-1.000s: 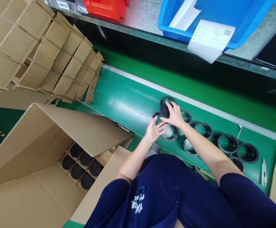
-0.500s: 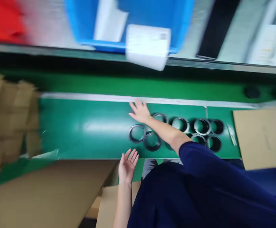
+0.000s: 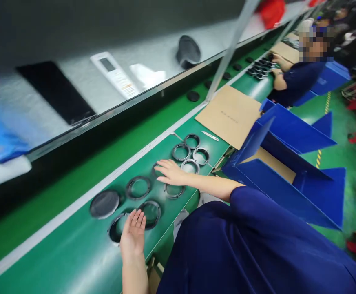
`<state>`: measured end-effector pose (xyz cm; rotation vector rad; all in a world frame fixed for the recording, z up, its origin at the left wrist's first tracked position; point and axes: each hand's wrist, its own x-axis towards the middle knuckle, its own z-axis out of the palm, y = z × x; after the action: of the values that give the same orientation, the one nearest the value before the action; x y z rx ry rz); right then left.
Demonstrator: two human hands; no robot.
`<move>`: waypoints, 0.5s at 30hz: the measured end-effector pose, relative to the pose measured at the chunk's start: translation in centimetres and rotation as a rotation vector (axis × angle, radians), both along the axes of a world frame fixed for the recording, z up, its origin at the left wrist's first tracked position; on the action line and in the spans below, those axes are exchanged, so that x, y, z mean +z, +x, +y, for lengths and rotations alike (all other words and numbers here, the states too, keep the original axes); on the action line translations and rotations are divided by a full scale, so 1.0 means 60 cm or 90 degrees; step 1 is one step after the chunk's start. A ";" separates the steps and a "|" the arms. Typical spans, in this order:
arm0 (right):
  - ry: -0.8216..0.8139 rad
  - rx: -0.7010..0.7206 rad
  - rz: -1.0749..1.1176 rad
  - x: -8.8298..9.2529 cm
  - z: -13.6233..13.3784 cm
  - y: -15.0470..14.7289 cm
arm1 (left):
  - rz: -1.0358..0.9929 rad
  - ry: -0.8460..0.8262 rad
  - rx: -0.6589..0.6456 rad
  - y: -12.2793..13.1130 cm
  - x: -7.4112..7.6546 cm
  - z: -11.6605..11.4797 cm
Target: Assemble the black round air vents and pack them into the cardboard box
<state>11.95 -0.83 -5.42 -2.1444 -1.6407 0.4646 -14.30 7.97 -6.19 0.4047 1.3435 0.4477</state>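
My left hand (image 3: 133, 234) is open, palm up, with its fingertips over the edges of two black rings at the near side of the green bench. One black ring (image 3: 113, 234) shows to its left, the other black ring (image 3: 158, 216) to its right. My right hand (image 3: 172, 172) is palm down with fingers spread, above more rings, partly hiding them; it holds nothing I can see. Another black ring (image 3: 138, 188) lies between the hands, behind them. A round black disc (image 3: 105, 203) lies at the left. Several rings (image 3: 181, 152) stand beyond my right hand.
A white knife-like tool (image 3: 210, 135) and a cardboard sheet (image 3: 223, 118) lie farther right on the bench. An open blue box (image 3: 266, 179) stands beside it. Above the bench, a shelf carries a remote control (image 3: 115, 75). A co-worker (image 3: 300, 79) handles rings farther along.
The view has swung to the right, bringing the blue box and co-worker into sight. My right hand has moved right over the rings. The black disc now shows at left. Both hands stay open.
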 end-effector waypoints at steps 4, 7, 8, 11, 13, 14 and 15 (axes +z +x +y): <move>0.128 -0.274 -0.083 0.065 -0.284 0.233 | 0.003 0.037 -0.118 0.102 0.012 -0.045; 0.099 -0.601 -0.114 0.079 -0.537 0.378 | 0.013 0.037 -0.204 0.192 0.017 -0.118; 0.082 -0.677 -0.109 0.071 -0.616 0.415 | 0.021 0.028 -0.230 0.222 0.017 -0.148; 0.017 -0.789 -0.069 0.005 -0.801 0.492 | 0.058 0.003 -0.296 0.310 0.012 -0.249; -0.044 -0.774 -0.023 -0.065 -0.867 0.517 | 0.091 -0.015 -0.334 0.360 0.007 -0.317; -0.069 -0.743 0.001 -0.103 -0.882 0.525 | 0.107 -0.023 -0.351 0.382 0.006 -0.349; -0.096 -0.700 0.023 -0.140 -0.886 0.531 | 0.124 -0.031 -0.367 0.401 0.005 -0.378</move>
<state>43.79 -54.02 -13.82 -2.6933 -0.2305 0.2550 9.75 -14.74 -5.89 0.7801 1.3493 -0.1073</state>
